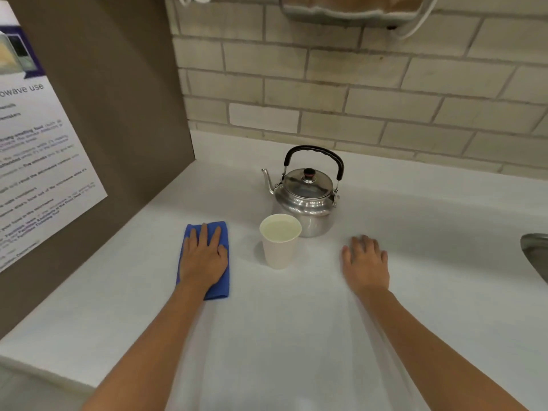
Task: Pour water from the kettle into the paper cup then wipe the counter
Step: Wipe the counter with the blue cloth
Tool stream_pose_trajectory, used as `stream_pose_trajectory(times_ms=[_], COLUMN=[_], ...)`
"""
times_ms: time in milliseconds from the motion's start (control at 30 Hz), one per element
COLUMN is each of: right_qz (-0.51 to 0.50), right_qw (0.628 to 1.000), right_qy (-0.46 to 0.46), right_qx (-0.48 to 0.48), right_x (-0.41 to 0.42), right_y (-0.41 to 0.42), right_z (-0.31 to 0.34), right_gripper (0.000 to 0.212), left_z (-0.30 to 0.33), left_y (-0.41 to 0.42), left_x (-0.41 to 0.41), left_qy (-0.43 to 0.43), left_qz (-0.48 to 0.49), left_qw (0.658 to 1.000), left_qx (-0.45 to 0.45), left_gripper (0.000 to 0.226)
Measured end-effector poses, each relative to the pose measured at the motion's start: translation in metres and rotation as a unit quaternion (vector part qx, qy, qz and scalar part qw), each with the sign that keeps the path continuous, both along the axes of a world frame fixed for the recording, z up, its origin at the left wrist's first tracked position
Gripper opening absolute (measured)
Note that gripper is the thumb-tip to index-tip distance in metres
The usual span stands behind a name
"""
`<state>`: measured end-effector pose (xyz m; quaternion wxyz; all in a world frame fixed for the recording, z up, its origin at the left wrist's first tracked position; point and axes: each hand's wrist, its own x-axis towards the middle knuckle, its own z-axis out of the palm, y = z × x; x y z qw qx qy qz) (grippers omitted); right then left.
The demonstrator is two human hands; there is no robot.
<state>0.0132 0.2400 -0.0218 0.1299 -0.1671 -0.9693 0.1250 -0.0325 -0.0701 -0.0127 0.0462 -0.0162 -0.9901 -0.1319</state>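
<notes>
A steel kettle with a black handle stands upright on the white counter, lid on, spout pointing left. Just in front of it stands a white paper cup filled with water close to the rim. Left of the cup lies a folded blue cloth. My left hand rests flat on the cloth, fingers spread, pressing it on the counter. My right hand lies flat on the bare counter right of the cup, fingers apart, holding nothing.
A brown side panel with a printed notice walls off the left. A brick-tiled wall runs behind the kettle. A metal sink rim shows at the right edge. A dispenser hangs above.
</notes>
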Motion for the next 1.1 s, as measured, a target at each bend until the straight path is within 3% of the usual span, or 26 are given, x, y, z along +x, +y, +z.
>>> stream_pose_trajectory(times_ms=[233, 467, 633, 800, 1100], right_qz=[-0.005, -0.027, -0.047, -0.059, -0.066], right_qw=[1.000, 1.000, 0.999, 0.998, 0.997], right_qy=[-0.002, -0.014, -0.017, -0.012, -0.019], right_qx=[0.003, -0.005, -0.004, -0.011, -0.038], right_x=[-0.008, -0.022, -0.027, -0.034, -0.033], right_y=[0.002, 0.002, 0.003, 0.001, -0.003], right_z=[0.002, 0.005, 0.005, 0.007, 0.020], right_gripper=[0.038, 0.039, 0.042, 0.039, 0.038], left_z=[-0.013, -0.002, 0.006, 0.001, -0.010], left_y=[-0.027, -0.058, -0.019, 0.031, 0.015], left_x=[0.035, -0.049, -0.109, -0.113, -0.095], left_qy=[-0.003, -0.022, -0.023, -0.035, 0.016], left_qz=[-0.126, -0.060, -0.086, -0.162, -0.201], left_qw=[0.991, 0.998, 0.996, 0.984, 0.978], left_qx=[0.044, 0.013, -0.027, -0.065, -0.049], left_gripper=[0.051, 0.050, 0.051, 0.052, 0.051])
